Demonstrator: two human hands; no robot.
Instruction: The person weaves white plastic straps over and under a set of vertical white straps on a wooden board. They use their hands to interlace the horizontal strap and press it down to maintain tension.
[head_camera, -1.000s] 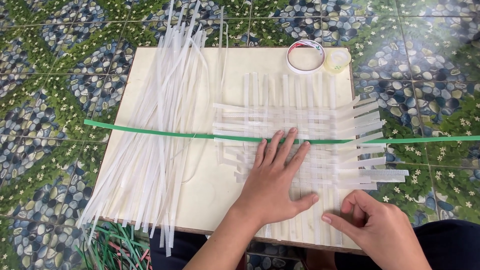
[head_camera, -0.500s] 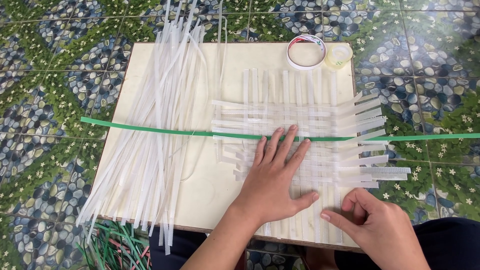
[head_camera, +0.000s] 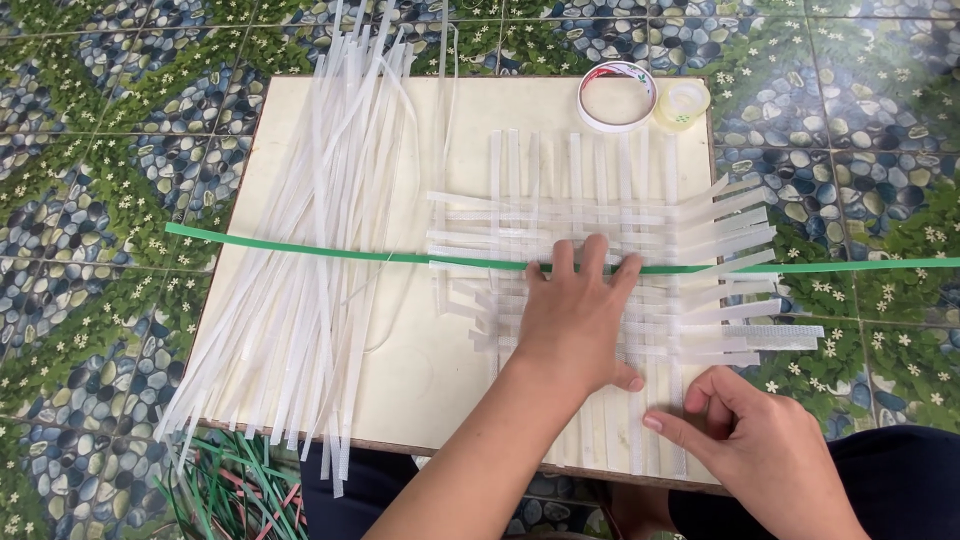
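My left hand (head_camera: 578, 318) lies flat, fingers spread, pressing on a woven mat of white plastic strips (head_camera: 610, 215) on a cream board (head_camera: 430, 360). My right hand (head_camera: 740, 435) sits at the mat's near right corner, its fingers pinching the lower end of a vertical white strip (head_camera: 680, 405). A long green strip (head_camera: 300, 248) runs across the board and through the weave, just beyond my left fingertips.
A loose bundle of white strips (head_camera: 310, 270) lies on the board's left half. Two tape rolls, one white (head_camera: 617, 96) and one clear (head_camera: 683, 103), sit at the far right corner. Green and red strips (head_camera: 235, 490) lie on the patterned tile floor (head_camera: 90, 150) near left.
Both hands stay almost in place; my right fingers shift slightly on the strip end. The view has tilted a little.
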